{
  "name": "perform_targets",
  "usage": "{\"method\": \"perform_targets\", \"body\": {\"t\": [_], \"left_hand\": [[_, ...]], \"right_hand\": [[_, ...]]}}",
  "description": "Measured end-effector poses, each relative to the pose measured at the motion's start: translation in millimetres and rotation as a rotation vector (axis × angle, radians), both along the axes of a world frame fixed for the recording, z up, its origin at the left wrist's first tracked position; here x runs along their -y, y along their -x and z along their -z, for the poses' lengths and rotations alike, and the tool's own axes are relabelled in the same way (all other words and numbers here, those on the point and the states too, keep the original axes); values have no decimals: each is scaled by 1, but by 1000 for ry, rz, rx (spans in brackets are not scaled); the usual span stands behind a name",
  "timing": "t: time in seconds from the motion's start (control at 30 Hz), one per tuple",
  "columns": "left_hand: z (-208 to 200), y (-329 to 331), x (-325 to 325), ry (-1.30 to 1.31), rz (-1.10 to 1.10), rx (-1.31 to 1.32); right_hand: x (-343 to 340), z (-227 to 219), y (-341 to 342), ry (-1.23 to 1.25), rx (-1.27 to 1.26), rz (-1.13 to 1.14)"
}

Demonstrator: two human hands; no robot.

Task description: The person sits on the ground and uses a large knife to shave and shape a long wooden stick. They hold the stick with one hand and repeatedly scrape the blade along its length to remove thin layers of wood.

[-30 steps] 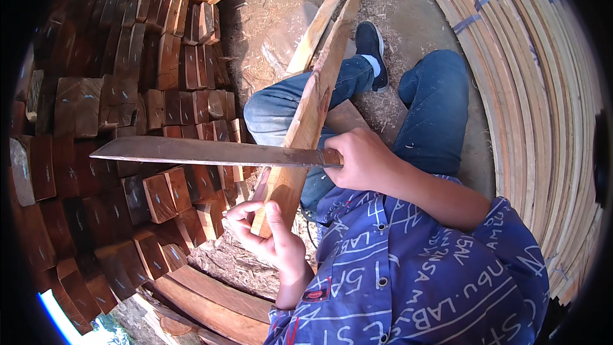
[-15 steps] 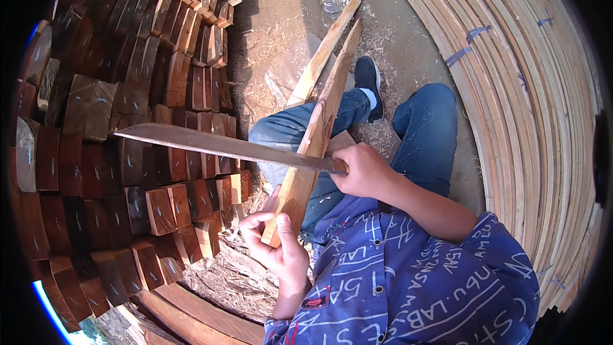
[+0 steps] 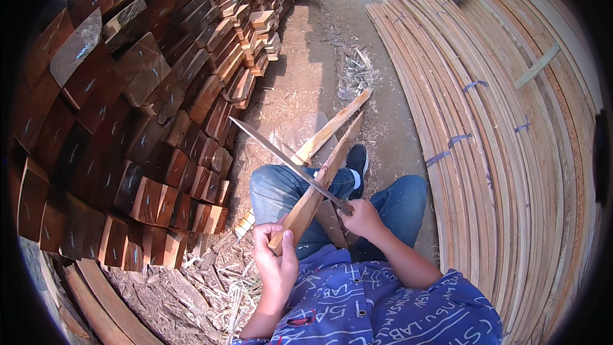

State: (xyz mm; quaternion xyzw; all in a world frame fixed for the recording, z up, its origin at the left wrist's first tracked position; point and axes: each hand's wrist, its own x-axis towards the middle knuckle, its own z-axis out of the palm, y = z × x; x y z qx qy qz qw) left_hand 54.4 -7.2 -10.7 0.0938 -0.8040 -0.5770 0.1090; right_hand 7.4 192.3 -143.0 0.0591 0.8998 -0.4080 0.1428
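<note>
Wooden stake [image 3: 305, 209] rests in left hand's [image 3: 277, 263] curled fingers [image 3: 262, 235].

Head cam, wide, fwd & down

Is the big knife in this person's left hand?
No, the right hand grips the knife, while the left hand holds the near end of the wood.

Dark blocks [image 3: 150, 137]: big ol' stack, ground's [image 3: 287, 70] left edge
Pale planks [image 3: 469, 191]: tons, along its right edge
Blue ties [image 3: 459, 139]: on those planks
Shavings [image 3: 191, 294]: messy heap, near-left corner
</note>
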Motion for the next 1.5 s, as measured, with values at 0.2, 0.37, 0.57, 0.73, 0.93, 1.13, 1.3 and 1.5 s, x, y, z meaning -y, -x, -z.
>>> {"method": "perform_targets", "body": {"t": [0.2,0.37,0.57,0.73,0.93,1.13,1.3,1.5], "left_hand": [[3,-16,5,49,-9,-1],[-10,-4,-4,52,58,-24],[11,-3,18,29,-66,-71],[35,6,31,209,-133,-184],[-2,10,10,139,-37,-126],[-6,22,5,204,-28,-192],[-23,26,-4,247,0,-171],[-34,26,-12,257,61,-143]], "right_hand": [[0,1,-4,120,192,10],[23,-47,-11,140,-96,-142],[17,22,-15,130,-127,-56],[32,4,-19,184,-179,-147],[28,-10,-2,129,-168,-77],[-33,76,17,48,26,84],[8,-6,14,227,16,-21],[-1,16,13,148,-91,23]]}}
